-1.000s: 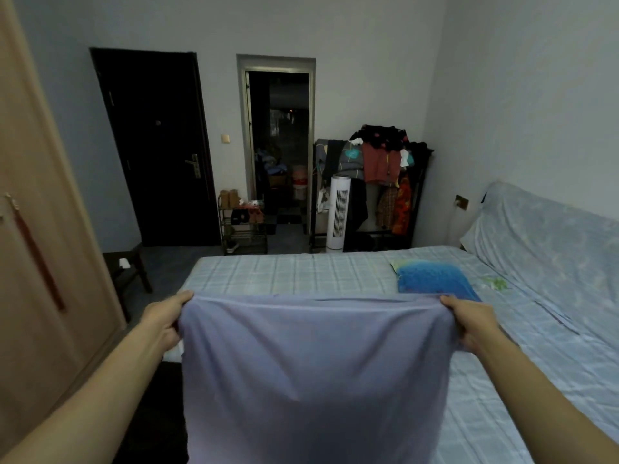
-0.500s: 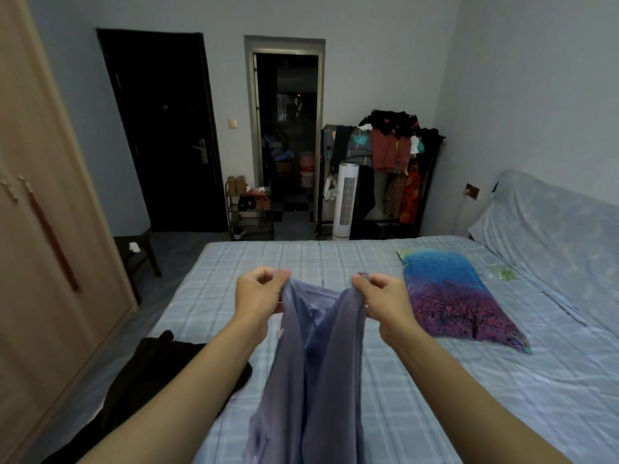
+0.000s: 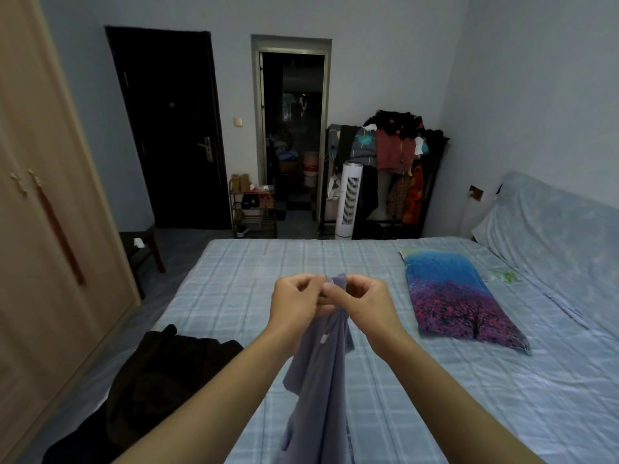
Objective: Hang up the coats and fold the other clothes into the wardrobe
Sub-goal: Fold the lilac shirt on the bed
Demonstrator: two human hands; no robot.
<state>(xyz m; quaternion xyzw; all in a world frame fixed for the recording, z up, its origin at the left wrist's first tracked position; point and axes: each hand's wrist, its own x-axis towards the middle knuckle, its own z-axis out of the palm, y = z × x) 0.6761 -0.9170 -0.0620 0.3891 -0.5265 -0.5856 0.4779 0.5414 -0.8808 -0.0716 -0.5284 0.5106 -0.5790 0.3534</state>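
Note:
A lilac garment [image 3: 321,380] hangs folded in half lengthwise over the bed, its top edge pinched between both hands. My left hand [image 3: 296,301] and my right hand [image 3: 363,304] meet at the cloth's upper corners, fingers curled round it. A dark coat [image 3: 150,380] lies crumpled on the bed's near left corner. The wooden wardrobe [image 3: 43,229] stands along the left wall with its doors closed.
The bed [image 3: 469,396] has a blue checked sheet and a blue-purple tree-print pillow [image 3: 455,296]. A loaded clothes rack [image 3: 395,169], a white tower fan [image 3: 348,199], a shoe rack [image 3: 253,209] and a dark stool [image 3: 140,246] stand beyond. Floor runs between wardrobe and bed.
The garment was held spread wide a second ago. My hands have come together, folding it in half, and now touch at its top edge.

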